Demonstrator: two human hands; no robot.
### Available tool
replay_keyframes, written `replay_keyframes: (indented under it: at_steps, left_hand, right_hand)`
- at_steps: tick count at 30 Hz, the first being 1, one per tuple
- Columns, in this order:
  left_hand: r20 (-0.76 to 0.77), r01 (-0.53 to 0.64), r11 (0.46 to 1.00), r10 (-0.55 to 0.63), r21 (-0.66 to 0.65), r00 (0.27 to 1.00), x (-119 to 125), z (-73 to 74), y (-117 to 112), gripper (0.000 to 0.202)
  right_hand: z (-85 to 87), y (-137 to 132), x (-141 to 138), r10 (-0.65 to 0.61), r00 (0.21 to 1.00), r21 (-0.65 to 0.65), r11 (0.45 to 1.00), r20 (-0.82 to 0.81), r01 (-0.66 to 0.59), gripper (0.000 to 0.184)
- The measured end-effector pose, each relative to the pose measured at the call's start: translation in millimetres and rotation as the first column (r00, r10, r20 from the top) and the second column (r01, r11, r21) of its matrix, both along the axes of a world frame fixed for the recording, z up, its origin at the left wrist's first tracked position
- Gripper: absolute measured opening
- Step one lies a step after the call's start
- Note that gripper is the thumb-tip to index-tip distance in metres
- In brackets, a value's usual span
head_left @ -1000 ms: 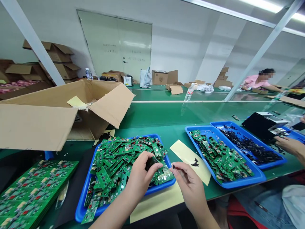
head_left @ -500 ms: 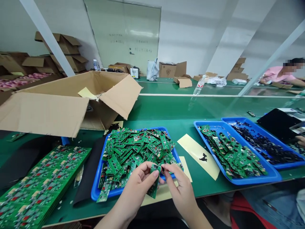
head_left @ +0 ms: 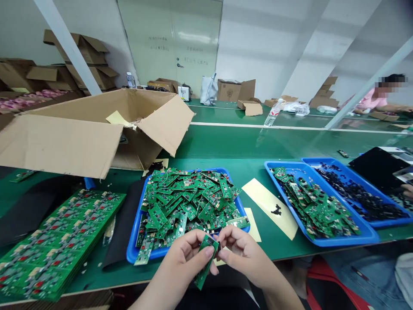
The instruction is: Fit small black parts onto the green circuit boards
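Observation:
My left hand is closed on a small green circuit board, held tilted over the table's front edge. At the board's upper right end, my right hand pinches a small black piece against or close beside it; the fingers partly hide the contact. Just beyond both hands, a blue tray is heaped with similar loose boards. A pale yellow sheet to the right bears a few small black pieces.
Stacked uncut board panels lie at the left beside black sheeting. Behind stands a large open carton. Rightward are a blue tray of boards and another of black pieces. A person sits far right.
Both hands have come slightly lower in view, with the board still in the left. The right fingers have curled more around the board's upper end. The view has shifted slightly.

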State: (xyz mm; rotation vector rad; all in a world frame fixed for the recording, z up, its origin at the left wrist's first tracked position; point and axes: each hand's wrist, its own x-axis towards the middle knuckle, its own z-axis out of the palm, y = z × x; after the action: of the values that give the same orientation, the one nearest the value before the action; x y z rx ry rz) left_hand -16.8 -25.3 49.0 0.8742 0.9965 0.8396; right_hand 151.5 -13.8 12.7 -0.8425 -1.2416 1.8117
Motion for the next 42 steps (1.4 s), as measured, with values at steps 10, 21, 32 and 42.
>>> replay_keyframes:
  at_steps: [10, 21, 32, 42]
  left_hand:
    - [-0.026, 0.073, 0.997, -0.074, -0.02, 0.997, -0.5, -2.4, -7.5, 0.029]
    - [-0.281, -0.127, 0.974, 0.176, 0.186, 0.943, -15.7, -10.7, 0.4, 0.024]
    - [0.009, -0.098, 0.994, 0.097, 0.057, 0.995, 3.8, -4.5, -3.8, 0.021]
    - [0.092, -0.097, 0.993, 0.091, 0.07, 0.992, 11.4, -6.5, -6.1, 0.023]
  right_hand:
    - [-3.4, -1.0, 10.3, 0.018, 0.983, 0.036, 0.999, 0.182, -0.025, 0.069]
    - [10.0, -17.4, 18.7, -0.428, 0.723, 0.588, 0.808, 0.542, 0.038, 0.016]
    - [12.1, -16.6, -5.1, -0.603, 0.693, 0.777, 0.622, 0.395, 0.099, 0.014]
    - [18.4, -15.0, -17.9, -0.659, 0.685, 0.835, 0.534, 0.311, 0.134, 0.014]
